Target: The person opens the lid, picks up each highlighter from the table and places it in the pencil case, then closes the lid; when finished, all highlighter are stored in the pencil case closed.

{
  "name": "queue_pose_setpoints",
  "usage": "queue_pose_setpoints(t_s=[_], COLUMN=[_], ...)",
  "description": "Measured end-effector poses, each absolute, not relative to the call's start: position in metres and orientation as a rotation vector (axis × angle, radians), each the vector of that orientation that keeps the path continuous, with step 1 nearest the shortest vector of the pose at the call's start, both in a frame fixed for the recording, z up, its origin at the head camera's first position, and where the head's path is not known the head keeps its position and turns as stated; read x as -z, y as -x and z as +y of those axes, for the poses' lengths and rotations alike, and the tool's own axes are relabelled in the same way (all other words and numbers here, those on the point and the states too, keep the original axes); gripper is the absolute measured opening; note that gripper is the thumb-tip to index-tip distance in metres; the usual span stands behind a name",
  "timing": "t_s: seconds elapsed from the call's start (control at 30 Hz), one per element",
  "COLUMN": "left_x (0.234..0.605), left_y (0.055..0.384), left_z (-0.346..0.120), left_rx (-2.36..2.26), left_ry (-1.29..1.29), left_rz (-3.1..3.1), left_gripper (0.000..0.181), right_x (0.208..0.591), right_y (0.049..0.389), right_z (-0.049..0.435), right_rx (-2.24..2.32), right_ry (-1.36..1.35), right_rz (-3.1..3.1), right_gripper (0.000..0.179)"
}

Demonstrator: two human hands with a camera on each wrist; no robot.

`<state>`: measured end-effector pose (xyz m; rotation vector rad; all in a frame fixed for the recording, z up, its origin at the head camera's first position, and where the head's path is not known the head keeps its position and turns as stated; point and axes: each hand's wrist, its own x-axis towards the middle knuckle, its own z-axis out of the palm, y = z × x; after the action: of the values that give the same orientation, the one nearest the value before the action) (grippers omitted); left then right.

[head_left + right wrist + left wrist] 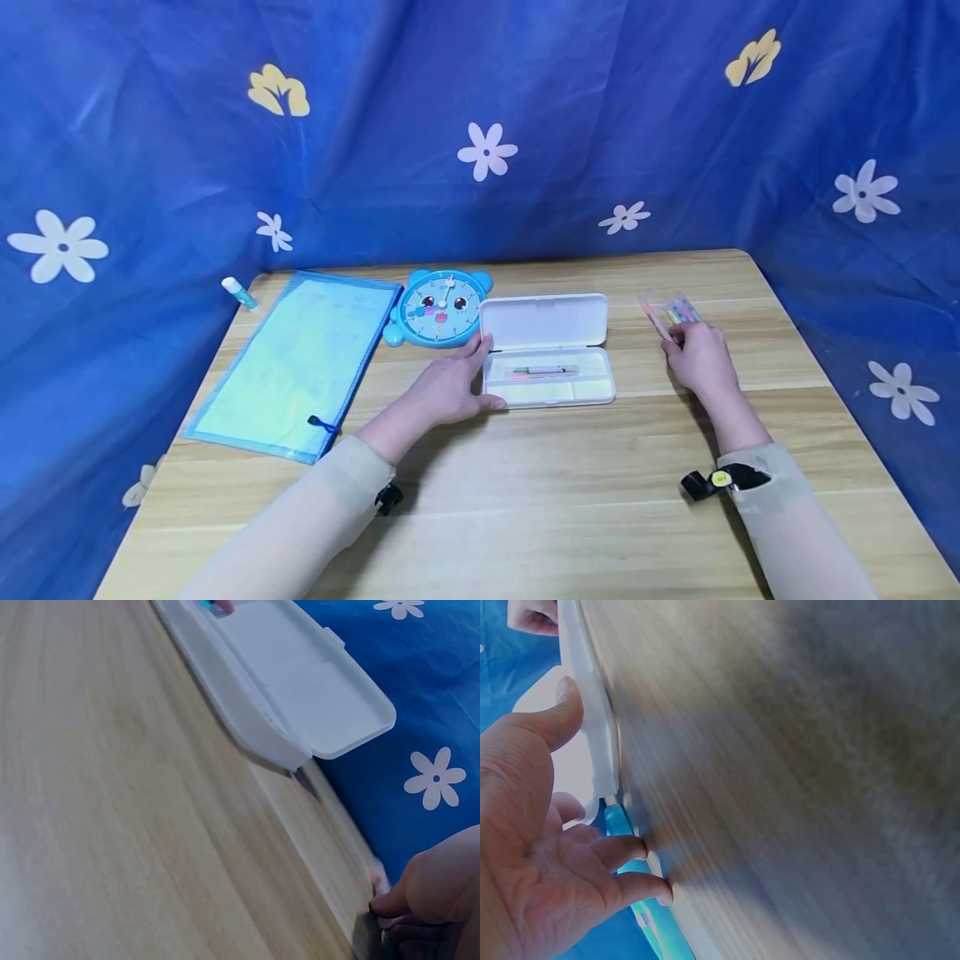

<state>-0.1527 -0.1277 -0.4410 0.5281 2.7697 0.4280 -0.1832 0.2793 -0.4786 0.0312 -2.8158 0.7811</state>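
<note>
A white pencil case [543, 406] lies with its lid raised, a green-tipped pen [543, 369] and something pink in its tray. My left hand [447, 385] holds the case's left end, thumb at the front corner and index finger by the lid. In the left wrist view, the other fingers of my left hand [547, 855] reach down toward the tabletop. Off to the right, my right hand [701, 358] pinches the lower end of a pink pen [654, 317]. Right beside it lies a clear pack of coloured pens [684, 308], partly hidden by the fingers.
A blue toy clock [441, 308] stands behind my left hand. To its left lies a light-blue zip folder [292, 367], with a glue stick [240, 293] at the table's far left edge. Blue flowered cloth [555, 100] hangs behind the wooden table [547, 500].
</note>
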Motion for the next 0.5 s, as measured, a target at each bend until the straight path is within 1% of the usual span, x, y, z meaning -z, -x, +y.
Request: queue_pose_setpoints(t_s=[0.07,0.23,0.3,0.5], left_x=[0.441,0.44,0.44,0.44], left_y=[0.152,0.152,0.153,0.153], left_z=[-0.127,-0.126,-0.126,-0.126], left_rx=[-0.428,-0.419,-0.415,-0.422], left_ry=[-0.529,-0.525,-0.525,-0.53], left_rz=[2.771,2.771,2.77,2.771], left_gripper=[0.116,0.116,0.116,0.116], right_x=[0.478,0.474,0.47,0.459], right_y=[0.183,0.179,0.178,0.175], right_z=[0.279,0.279,0.28,0.278], right_rx=[-0.795,-0.869,-0.914,-0.98], right_ry=[-0.032,-0.026,-0.022,-0.054], right_rz=[-2.811,-2.804,-2.779,-2.634], right_gripper=[0.011,0.026,0.029,0.023])
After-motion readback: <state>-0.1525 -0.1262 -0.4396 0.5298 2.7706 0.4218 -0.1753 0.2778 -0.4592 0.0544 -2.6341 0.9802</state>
